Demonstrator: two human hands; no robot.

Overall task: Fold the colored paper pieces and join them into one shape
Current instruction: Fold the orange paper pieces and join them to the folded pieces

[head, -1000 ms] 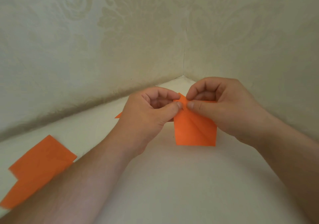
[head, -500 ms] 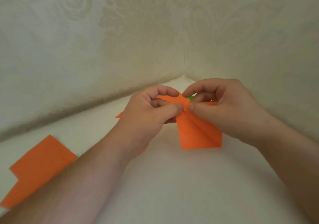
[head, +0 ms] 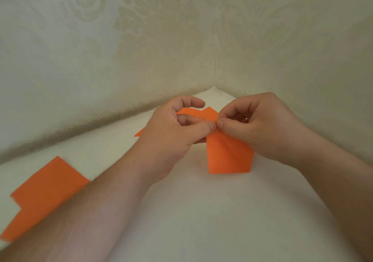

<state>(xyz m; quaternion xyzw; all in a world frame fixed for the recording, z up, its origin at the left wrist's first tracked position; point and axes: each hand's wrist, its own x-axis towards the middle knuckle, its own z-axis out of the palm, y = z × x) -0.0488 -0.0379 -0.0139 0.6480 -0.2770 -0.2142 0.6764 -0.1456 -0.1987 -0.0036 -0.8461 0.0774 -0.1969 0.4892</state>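
White tabletop (head: 201,211) in a wallpapered corner.
My left hand (head: 171,138) and right hand (head: 260,126) both pinch the folded orange paper (head: 228,156); spare orange sheets (head: 44,193) lie near left.

No legible text, labels, brands, numbers or signs anywhere in view. Orange paper (head: 228,156) blank; wallpaper (head: 141,39) shows floral relief pattern only, no lettering.

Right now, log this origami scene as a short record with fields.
surface: white table in a wallpapered corner
in work: folded orange paper, creased, held above the table
left hand: pinches the paper's top
right hand: pinches the same spot, thumbs nearly touching
spare: flat orange sheets at far left, untouched
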